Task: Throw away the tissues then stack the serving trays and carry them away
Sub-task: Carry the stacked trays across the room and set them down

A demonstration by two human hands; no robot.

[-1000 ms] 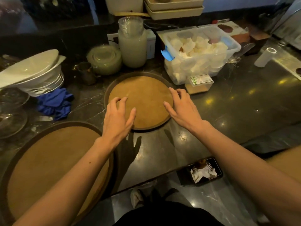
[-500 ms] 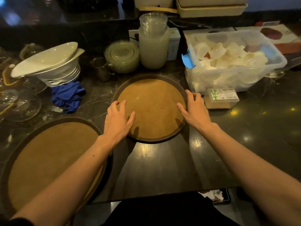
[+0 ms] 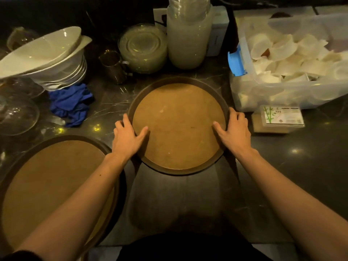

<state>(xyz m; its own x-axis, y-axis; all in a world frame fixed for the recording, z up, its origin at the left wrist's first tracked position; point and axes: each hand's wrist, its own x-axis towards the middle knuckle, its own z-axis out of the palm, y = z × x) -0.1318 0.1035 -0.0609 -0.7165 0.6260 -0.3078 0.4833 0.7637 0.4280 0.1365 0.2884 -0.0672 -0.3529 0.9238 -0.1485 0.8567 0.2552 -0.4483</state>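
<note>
Round brown serving tray, dark-rimmed, bare, both hands' fingers clasping its rim.

A stack of white bowls sits far left, a crumpled blue cloth just before it. A metal jug, glass plates and a clear bin of white cups line the dark desk.

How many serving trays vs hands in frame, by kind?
Serving trays: 2, the small tray and the large tray
Hands: 2, the left hand and the right hand, both on the small tray's rim
Total: 4
</note>
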